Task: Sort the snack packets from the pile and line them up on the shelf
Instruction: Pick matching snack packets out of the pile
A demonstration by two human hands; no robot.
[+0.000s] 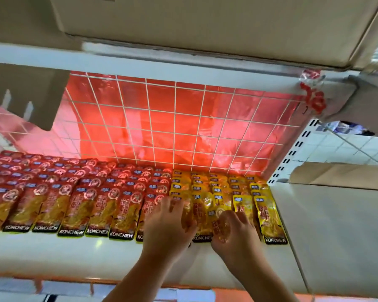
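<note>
Reaching in from the bottom of the frame, both hands sit on the white shelf (74,251) among the yellow packets (268,210) at lower right. The left hand (168,225) lies with fingers spread and fairly straight, resting on the packets right where the yellow block meets the red packets (79,205). The right hand (234,232), just beside it, has its fingers curled round one yellow packet (224,225), which lies tilted across the row fronts. Red packets fill the left and centre of the shelf in overlapping columns, their black lower edges forming a fairly even line; the yellow ones run on to the right, the last column close to the shelf's right end. A white strip of shelf shows between those lower edges and the shelf's front lip. Behind the rows stands a wire grid (175,127) with red film behind it, and a slotted upright (292,153) borders the right side. A cardboard box (183,18) hangs over the top of the frame.
</note>
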